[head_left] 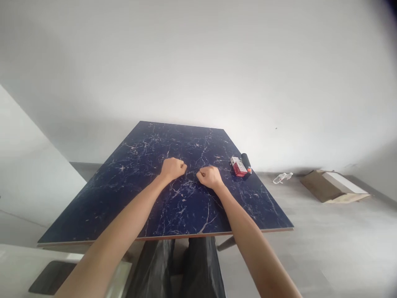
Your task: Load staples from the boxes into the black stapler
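Both of my hands are closed into fists over the middle of a dark blue, marble-patterned table (102,207). My left hand (173,169) is on the left, knuckles turned toward the right. Facing it across a small gap is my right hand (211,177), its thumb folded over the fingers. Nothing sticks out of either fist. To the right of my right hand, near the table's right edge, lies a small red and white box (238,167). Touching or close beside it is a black cylindrical object (246,160) with an orange spot; its kind is unclear.
A white wall (198,62) stands behind the table. On the floor to the right are a clear plastic-looking item (282,178) and an open cardboard box (328,188). A dark flat object (51,277) lies at the lower left, and my legs (203,265) are under the front edge.
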Motion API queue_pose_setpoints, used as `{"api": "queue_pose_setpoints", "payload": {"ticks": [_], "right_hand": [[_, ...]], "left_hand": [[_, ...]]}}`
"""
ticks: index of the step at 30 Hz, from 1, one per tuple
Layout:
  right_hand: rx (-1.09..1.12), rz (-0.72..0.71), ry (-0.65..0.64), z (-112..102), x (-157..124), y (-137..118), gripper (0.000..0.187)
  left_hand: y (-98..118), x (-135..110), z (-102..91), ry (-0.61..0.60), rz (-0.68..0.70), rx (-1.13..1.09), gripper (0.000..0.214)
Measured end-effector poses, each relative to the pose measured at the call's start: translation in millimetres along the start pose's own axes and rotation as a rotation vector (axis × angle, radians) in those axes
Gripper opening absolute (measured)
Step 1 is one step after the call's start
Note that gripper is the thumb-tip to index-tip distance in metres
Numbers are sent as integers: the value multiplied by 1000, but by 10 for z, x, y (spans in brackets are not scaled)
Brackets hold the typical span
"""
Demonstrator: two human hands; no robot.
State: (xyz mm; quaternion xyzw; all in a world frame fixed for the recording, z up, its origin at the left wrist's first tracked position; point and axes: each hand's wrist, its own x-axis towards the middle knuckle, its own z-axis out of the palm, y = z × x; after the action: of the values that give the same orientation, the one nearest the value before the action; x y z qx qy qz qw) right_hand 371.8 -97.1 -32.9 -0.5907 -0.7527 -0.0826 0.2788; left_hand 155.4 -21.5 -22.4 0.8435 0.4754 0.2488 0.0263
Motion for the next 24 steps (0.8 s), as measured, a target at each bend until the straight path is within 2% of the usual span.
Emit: {"api": "queue_pose_setpoints", "payload": {"ticks": [2, 7, 11, 16, 24], "right_hand": [[9, 6, -104, 47, 102, -31, 36], [9, 39, -141, 22, 160, 10, 35], [26, 57, -125, 44, 96, 25, 35], [124, 132, -100, 92, 50, 87, 39], [201, 125, -50, 83, 25, 170, 20]], "left_hand": [[30, -11, 29, -22, 18, 0, 39], [-2, 2, 51, -85, 92, -42, 41], [-24, 15, 57, -138, 141, -90, 44], [-28, 25, 47, -142, 140, -138, 47], [-35, 29, 37, -145, 142, -155, 48]]}}
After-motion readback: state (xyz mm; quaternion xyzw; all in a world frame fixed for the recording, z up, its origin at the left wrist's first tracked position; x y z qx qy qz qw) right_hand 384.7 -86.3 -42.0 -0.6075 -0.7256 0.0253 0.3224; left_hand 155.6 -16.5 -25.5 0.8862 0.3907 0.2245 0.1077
